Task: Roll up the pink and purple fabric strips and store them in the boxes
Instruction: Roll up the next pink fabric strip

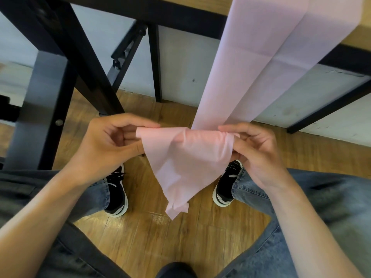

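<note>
The pink strip [251, 63] runs up over the table edge [357, 35] and off the top of the picture, so its far end can't be seen. The fingertips of the left hand [112, 141] and the right hand [255, 149] are tucked behind the pink cloth where they pinch it. Both shoes [117, 189] are partly covered by jeans [301, 197], and the arms are cut off at the bottom corners.

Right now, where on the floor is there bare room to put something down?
Bare wooden floor lies between the two black shoes, below the hanging pink fabric strip. More shows right of the right hand, along the wall. It is crowded left, by the black table legs.
</note>
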Available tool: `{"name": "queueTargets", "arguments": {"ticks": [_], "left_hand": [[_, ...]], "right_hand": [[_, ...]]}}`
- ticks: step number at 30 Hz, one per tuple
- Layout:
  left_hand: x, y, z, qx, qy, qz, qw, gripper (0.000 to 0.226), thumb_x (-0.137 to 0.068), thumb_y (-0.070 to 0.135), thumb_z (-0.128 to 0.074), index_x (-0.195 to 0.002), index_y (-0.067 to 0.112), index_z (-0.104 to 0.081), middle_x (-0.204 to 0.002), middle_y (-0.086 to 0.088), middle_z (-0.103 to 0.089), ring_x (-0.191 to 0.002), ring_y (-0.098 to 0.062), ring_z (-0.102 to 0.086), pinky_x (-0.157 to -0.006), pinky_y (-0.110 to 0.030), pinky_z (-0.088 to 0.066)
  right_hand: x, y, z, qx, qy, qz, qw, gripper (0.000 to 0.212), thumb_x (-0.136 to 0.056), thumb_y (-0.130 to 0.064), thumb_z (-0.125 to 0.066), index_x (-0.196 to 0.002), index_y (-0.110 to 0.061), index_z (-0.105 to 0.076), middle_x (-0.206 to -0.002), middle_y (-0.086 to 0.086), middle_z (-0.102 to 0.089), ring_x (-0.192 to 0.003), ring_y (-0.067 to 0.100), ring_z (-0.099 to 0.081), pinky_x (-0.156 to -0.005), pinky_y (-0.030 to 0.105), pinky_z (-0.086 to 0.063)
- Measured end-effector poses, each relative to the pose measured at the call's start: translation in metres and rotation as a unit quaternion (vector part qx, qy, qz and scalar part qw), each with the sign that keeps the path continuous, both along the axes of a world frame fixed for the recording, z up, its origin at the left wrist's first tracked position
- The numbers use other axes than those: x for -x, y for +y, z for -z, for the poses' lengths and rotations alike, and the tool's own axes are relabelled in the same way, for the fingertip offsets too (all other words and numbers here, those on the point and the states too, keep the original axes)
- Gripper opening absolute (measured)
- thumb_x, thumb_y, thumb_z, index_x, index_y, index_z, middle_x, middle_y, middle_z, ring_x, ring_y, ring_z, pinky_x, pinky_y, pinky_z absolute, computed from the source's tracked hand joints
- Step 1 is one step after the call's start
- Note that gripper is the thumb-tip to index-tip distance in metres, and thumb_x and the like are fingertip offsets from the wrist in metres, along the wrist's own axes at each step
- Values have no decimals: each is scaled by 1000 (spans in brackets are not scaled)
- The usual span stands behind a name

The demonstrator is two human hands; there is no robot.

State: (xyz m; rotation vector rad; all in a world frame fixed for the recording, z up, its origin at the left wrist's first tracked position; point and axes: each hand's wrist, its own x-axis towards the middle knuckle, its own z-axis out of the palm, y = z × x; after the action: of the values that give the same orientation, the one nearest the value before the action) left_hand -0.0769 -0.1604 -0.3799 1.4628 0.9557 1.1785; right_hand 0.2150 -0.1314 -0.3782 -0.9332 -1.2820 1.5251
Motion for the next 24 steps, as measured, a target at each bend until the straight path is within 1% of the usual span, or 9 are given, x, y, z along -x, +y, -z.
{"name": "queueTargets", "arguments": {"ticks": [2, 4, 7, 10, 14, 18, 21, 23, 24], "left_hand": [[0, 1, 2, -11, 27, -11, 1000, 28, -87, 12, -73, -115, 13, -69, -112, -1, -75, -104, -23, -72, -83, -31, -62], [-1, 1, 3, -22, 51, -26, 998, 27, -90, 12, -71, -116, 12, -65, -108, -1, -73, -98, -21, -73, -76, -36, -63], [-2, 1, 4, -32, 47, -29, 998, 30, -91, 12, -68, -121, 11, -62, -108, -3, -74, -97, -22, -73, -74, -34, -63], [-2, 0, 4, -38, 58, -22, 997, 26, -97, 12, -62, -122, 14, -66, -111, -4, -74, -99, -23, -73, -76, -37, -63], [-1, -1, 2, -19, 18, -9, 1000, 25, -95, 27, -66, -118, 27, -75, -112, 1, -76, -101, -22, -74, -78, -33, -63], [0, -1, -2, 5, -24, 13, 1000, 25, -91, 25, -68, -113, 29, -77, -109, 3, -77, -99, -19, -75, -78, -27, -62], [3, 0, -3, 30, -58, 11, 998, 20, -90, 27, -71, -108, 26, -79, -111, -3, -77, -100, -25, -75, -77, -34, -64], [4, 1, -3, 46, -83, 9, 995, 21, -88, 34, -76, -106, 24, -80, -113, -9, -76, -100, -31, -74, -77, -39, -64], [4, 1, -3, 52, -89, 6, 995, 22, -87, 36, -77, -105, 24, -80, -112, -9, -77, -99, -31, -75, -76, -39, -64]], "right_hand": [[0, 0, -1, 16, 29, -37, 999, 24, -85, -9, -75, -101, -25, -81, -90, -3, -76, -81, 12, -72, -61, 26, -59], [0, 1, -3, 28, 44, -74, 996, 32, -79, -9, -76, -108, -22, -78, -96, -2, -75, -86, 15, -73, -65, 29, -61], [-1, 1, -1, 18, 13, -51, 998, 36, -82, 1, -77, -107, -25, -79, -97, -1, -77, -87, 15, -74, -66, 29, -61], [1, 0, -2, -3, -4, -23, 1000, 31, -84, -2, -70, -102, -25, -80, -99, -2, -78, -88, 14, -75, -64, 26, -61], [1, -1, -3, -18, -18, -7, 1000, 29, -84, 3, -68, -103, -18, -76, -97, -1, -78, -88, 14, -74, -64, 25, -59], [2, -2, -4, -25, -23, 8, 999, 36, -83, -4, -75, -108, -29, -80, -98, -5, -78, -92, 14, -74, -65, 27, -61], [2, -1, -8, -22, -5, 23, 999, 27, -80, -16, -71, -98, -33, -82, -94, -7, -77, -88, 13, -73, -63, 25, -59], [3, -1, -10, -11, 1, 17, 1000, 23, -78, -18, -71, -93, -32, -82, -89, -7, -77, -81, 10, -72, -59, 22, -57], [4, -1, -10, -4, -1, 16, 1000, 21, -79, -16, -71, -89, -31, -81, -85, -7, -77, -76, 8, -72, -57, 21, -56]]}}
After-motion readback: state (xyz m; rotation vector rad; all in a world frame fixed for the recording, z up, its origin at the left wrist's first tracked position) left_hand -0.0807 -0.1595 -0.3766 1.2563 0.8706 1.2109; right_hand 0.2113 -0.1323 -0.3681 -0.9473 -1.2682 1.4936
